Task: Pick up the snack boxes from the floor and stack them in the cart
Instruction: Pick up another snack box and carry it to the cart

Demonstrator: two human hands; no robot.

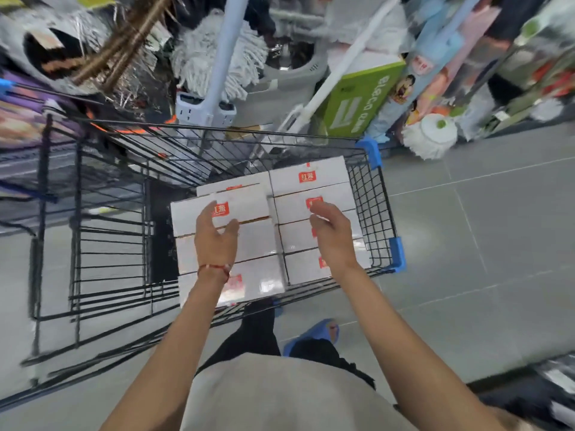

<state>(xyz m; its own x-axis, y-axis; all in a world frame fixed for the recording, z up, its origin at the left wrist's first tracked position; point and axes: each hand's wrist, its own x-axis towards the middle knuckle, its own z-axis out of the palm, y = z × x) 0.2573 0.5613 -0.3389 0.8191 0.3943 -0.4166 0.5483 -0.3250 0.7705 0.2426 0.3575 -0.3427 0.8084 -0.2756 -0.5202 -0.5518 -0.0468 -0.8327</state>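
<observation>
While my left fingers (208, 214) lie straight with the thumb spread wide, their tips sit at the red label (221, 209) of the top box (249, 202). Whether they press on it or hover just above, I cannot tell. My right fingers (317, 209) are loosely curled and pinch nothing, held over the right-hand column of boxes. The label is a small red square with white characters reading 红派, and the same mark shows on the neighbouring boxes.

These snack boxes (311, 178) are flat, white, glossy cartons, packed in two columns side by side in the right part of the black wire cart (370, 194), which has blue corner guards (396, 253). The top box lies on the left column. Beyond the cart a green carton (357, 104) carries white lettering, upside down to me and too blurred to read, near white mop heads (214, 60).
</observation>
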